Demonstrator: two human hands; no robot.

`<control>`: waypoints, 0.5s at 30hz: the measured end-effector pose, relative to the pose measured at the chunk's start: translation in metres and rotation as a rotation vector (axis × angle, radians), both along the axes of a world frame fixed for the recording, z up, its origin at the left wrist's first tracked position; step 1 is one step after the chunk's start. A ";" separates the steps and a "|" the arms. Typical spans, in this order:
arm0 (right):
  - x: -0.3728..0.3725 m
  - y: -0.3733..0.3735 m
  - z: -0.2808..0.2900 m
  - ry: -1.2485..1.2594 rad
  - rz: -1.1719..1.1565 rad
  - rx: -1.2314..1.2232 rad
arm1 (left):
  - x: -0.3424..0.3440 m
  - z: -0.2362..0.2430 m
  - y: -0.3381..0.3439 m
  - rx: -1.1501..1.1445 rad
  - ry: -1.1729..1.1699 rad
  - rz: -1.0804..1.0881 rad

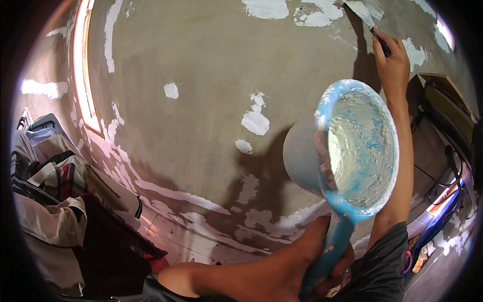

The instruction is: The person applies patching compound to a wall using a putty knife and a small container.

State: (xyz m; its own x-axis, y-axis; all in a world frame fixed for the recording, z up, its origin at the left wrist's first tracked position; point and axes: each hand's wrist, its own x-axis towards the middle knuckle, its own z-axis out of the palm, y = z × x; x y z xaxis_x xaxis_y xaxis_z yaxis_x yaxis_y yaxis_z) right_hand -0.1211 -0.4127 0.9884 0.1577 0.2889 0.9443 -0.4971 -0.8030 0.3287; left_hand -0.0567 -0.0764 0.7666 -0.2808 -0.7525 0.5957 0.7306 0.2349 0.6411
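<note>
My left hand [309, 249] is wrapped round the handle of a blue plastic dipper [302, 158]. The dipper is tilted so that its mouth faces me, and whitish putty [365, 151] coats its inside and rim. Up at the right, my right hand [394, 63] grips the dark handle of a putty knife [361, 13]. Its flat blade lies at or very near the grey-brown wall [201, 65], by a white putty patch [317, 12]; whether it touches cannot be told. Other white patches, such as one in the middle [255, 122], dot the wall.
Clothes [55, 176] are heaped at the left, beside a narrow bright opening [85, 65] in the wall. A tiled floor [176, 239] shows below. At the right are a wooden-edged object [448, 90] and dark cables [448, 166].
</note>
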 end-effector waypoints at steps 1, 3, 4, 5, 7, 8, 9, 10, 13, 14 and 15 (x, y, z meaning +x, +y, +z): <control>-0.001 0.000 0.000 -0.011 0.004 -0.013 | -0.003 0.006 0.005 0.082 0.038 0.004; 0.002 0.003 -0.003 -0.025 0.026 0.018 | -0.001 0.004 0.008 0.178 0.115 -0.009; -0.001 0.004 -0.008 -0.031 0.037 0.060 | 0.003 -0.005 0.007 0.191 0.149 -0.033; 0.000 0.005 -0.010 -0.037 0.049 0.101 | 0.007 -0.015 0.006 0.204 0.183 -0.056; -0.002 0.000 -0.007 -0.031 0.031 0.062 | 0.011 -0.038 0.003 0.258 0.166 0.005; -0.003 -0.001 -0.005 -0.029 0.016 0.044 | 0.013 -0.049 0.001 0.286 0.156 0.031; 0.002 -0.004 -0.004 -0.033 0.007 0.004 | 0.015 -0.057 0.000 0.320 0.123 0.093; 0.005 0.000 -0.003 -0.025 0.029 0.019 | 0.017 -0.064 -0.001 0.350 0.088 0.150; 0.014 0.012 -0.002 -0.060 0.052 0.018 | 0.029 -0.098 0.000 0.378 0.149 0.208; 0.013 0.018 -0.007 -0.065 0.058 0.010 | 0.033 -0.108 0.005 0.373 0.197 0.204; 0.013 0.025 -0.015 -0.060 0.111 0.003 | 0.037 -0.117 0.011 0.426 0.237 0.226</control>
State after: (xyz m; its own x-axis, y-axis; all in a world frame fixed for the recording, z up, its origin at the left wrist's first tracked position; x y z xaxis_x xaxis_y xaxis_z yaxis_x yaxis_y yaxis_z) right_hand -0.1085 -0.3881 0.9731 0.0683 0.2990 0.9518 -0.4235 -0.8551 0.2991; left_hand -0.0199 -0.0652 0.6500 0.0213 -0.9675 0.2520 0.8285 0.1582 0.5373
